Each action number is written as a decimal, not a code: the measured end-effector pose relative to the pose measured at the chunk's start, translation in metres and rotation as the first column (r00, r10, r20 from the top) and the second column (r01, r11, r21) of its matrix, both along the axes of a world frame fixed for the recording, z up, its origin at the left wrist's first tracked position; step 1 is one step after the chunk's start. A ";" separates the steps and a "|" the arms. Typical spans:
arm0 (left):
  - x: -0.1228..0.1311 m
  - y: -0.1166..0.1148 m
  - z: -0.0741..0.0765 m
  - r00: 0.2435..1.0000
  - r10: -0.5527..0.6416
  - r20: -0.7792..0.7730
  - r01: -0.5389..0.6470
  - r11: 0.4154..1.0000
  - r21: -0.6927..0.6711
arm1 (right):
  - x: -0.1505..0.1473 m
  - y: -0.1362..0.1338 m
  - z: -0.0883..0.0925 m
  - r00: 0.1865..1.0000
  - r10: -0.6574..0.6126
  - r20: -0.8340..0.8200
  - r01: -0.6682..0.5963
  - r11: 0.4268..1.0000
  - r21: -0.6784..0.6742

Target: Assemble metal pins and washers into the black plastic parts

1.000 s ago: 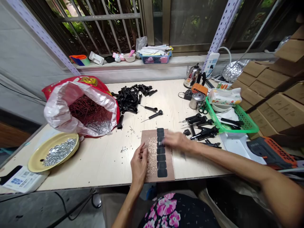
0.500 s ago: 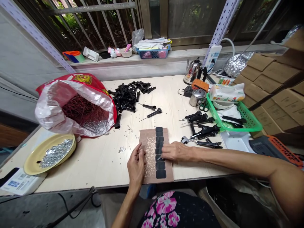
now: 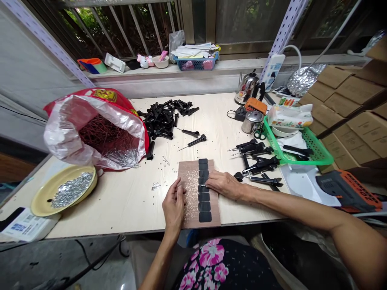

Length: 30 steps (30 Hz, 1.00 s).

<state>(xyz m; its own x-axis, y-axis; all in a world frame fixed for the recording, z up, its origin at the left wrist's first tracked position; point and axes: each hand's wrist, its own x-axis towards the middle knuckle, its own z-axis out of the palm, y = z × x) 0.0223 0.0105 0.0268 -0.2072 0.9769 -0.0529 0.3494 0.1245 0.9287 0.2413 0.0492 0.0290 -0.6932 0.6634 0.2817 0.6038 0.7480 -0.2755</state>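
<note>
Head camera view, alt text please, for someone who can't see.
A person's right hand touches a column of black squares on a brown board, the left hand at the board's left edge. Black parts are heaped beyond; an open bag and yellow dish of silver pieces sit at left.

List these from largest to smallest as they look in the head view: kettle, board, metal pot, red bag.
Red bag
Board
Kettle
Metal pot
Apparent size only: the board is nearer than the kettle.
</note>
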 end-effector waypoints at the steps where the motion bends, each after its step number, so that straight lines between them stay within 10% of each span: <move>1: 0.000 0.000 0.000 1.000 0.003 0.001 -0.003 1.000 0.003 | -0.002 -0.002 0.000 1.000 -0.024 -0.001 0.024 1.000 0.009; 8: 0.000 -0.001 -0.002 0.999 0.009 0.045 -0.010 1.000 0.029 | -0.018 -0.013 0.003 0.989 0.148 0.026 -0.148 0.989 0.027; 12: 0.000 -0.002 -0.001 0.998 0.026 0.065 -0.028 0.999 0.031 | -0.007 0.006 0.010 0.994 -0.105 0.003 0.105 0.994 0.027; 17: 0.001 -0.001 0.001 0.997 0.004 0.082 -0.005 1.000 0.019 | 0.001 0.007 0.010 0.982 0.170 0.084 -0.173 0.984 0.038; 30: 0.001 0.007 -0.002 0.995 -0.018 0.094 0.011 0.997 0.075 | -0.021 -0.029 0.001 0.998 0.044 0.055 -0.047 0.998 0.048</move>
<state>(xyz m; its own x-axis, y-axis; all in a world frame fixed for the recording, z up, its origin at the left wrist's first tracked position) 0.0229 0.0174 0.0243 -0.1909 0.9816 0.0009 0.2605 0.0498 0.9642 0.2205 0.0204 0.0297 -0.7375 0.6168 0.2749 0.5817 0.7871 -0.2054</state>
